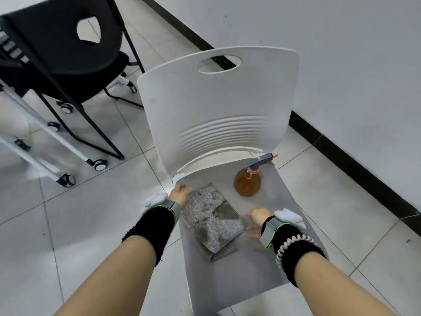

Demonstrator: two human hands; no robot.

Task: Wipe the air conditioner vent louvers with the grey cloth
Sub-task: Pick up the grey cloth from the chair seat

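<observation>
Grey cloth [210, 221]: crumpled at centre of the white chair seat [268, 258], lower middle of frame.
Left hand [181, 194]: fingers loose, empty, at cloth's left edge.
Right hand [257, 221]: fingers spread, empty, just beside cloth's right edge.
Spray bottle [247, 181]: upright behind the cloth, apart from it.
Free seat: bare toward the near edge.

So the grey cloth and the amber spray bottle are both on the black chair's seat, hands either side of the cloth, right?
Not quite: the head view shows the grey cloth and the amber spray bottle on the white chair, not the black one. The hands, left hand and right hand, do flank the cloth.
</observation>
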